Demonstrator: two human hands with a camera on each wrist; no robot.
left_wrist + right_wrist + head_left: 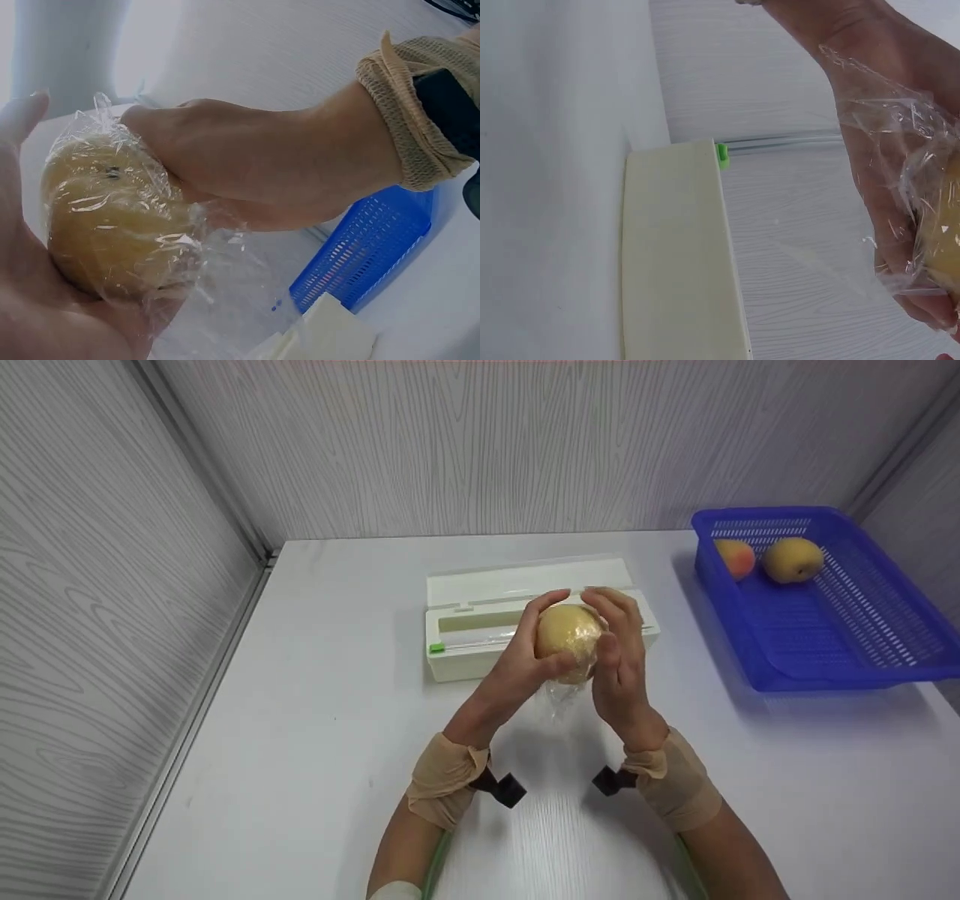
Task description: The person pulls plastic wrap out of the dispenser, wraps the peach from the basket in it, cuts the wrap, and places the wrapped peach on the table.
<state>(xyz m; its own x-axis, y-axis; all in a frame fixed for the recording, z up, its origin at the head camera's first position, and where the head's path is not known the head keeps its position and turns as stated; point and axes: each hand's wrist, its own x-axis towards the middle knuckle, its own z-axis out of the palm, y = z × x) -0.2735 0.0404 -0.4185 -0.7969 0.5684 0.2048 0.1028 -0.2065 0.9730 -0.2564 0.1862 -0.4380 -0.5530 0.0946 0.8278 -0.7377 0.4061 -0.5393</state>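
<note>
In the head view, a round yellow pear (564,630) with clear plastic wrap round it is held up between both hands, in front of the wrap box. My left hand (521,656) grips it from the left, thumb across its near side. My right hand (624,667) curves round its right side, thumb near the wrapped edge. In the left wrist view, crinkled plastic wrap (225,292) clings to the pear (105,225) and hangs loose below. The right wrist view catches only the pear's edge (946,232); some right fingertips lie partly out of sight.
A white plastic-wrap box (465,666) with its lid raised stands behind the hands, a green slider (437,648) at its left end. At the right is a blue basket (810,630) holding a yellow pear (793,560) and a red-blushed fruit (735,558). Panels border the white table (315,720).
</note>
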